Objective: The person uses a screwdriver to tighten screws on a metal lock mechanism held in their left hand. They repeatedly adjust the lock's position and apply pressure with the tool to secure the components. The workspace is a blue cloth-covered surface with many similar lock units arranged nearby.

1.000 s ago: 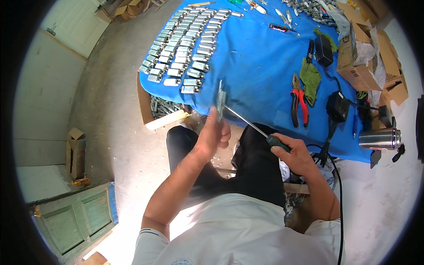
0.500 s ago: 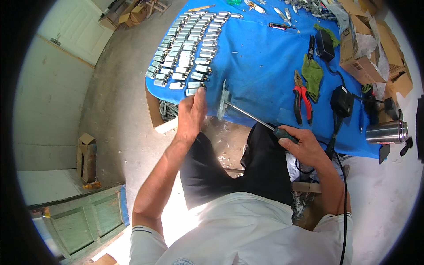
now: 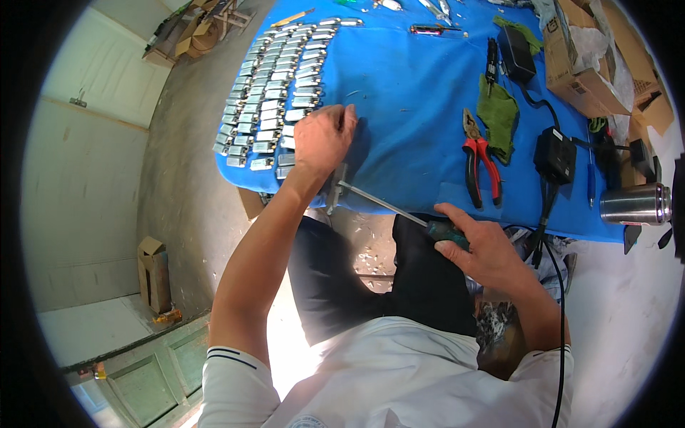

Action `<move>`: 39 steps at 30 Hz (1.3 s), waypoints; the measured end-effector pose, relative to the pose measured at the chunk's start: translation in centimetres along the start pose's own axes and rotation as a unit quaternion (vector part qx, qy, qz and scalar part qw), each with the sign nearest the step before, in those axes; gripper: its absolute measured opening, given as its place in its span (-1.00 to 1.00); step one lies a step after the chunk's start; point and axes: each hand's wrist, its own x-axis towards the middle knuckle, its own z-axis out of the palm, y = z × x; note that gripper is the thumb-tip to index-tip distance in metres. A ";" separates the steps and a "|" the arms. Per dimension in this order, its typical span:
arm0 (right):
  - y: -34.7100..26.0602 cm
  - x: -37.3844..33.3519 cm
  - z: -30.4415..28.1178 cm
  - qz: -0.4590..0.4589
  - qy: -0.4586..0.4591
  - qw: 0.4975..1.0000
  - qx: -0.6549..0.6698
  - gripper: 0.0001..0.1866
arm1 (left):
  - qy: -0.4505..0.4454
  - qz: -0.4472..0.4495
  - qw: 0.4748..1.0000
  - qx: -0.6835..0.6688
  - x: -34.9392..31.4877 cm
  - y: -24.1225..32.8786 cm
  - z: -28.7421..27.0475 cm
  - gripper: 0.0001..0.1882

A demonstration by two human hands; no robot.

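Note:
My right hand [image 3: 485, 246] is closed around the dark green handle of a screwdriver [image 3: 385, 205]. The shaft points left, and its tip meets a thin silver metal piece [image 3: 335, 191] at the table's near edge. Beyond that piece, my left hand [image 3: 325, 139] is over the cloth, back up, fingers curled together. Whatever it may hold is hidden beneath the fingers. Beside it lie rows of small silver metal cases [image 3: 272, 114] with dark ends, and the wrist covers part of the nearest row.
On the blue cloth [image 3: 407, 143] to the right lie red-handled pliers [image 3: 481, 157], a green rag [image 3: 497, 118], black power adapters [image 3: 554, 153] with cables and a steel flask [image 3: 635, 205]. Cardboard boxes [image 3: 585, 78] stand far right. A red-and-black tool [image 3: 432, 29] lies at the back.
My left hand has left the near end of the rightmost row and moved away from me and to the right. The screwdriver stays against the metal piece. The whole view has shifted slightly.

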 end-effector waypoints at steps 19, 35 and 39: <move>0.9 0.5 -1.0 -0.038 0.001 0.997 -0.067 -0.56 | -0.062 0.014 0.996 -0.063 -1.1 -0.4 -1.6 -0.60; 2.3 0.0 2.8 -0.183 0.162 0.944 -0.222 -0.53 | -0.092 -0.017 0.992 -0.079 -1.0 -0.3 -1.3 -0.60; 2.8 0.7 2.2 -0.196 0.167 0.939 -0.229 -0.56 | -0.106 -0.022 0.991 -0.074 -0.8 -0.4 -1.5 -0.59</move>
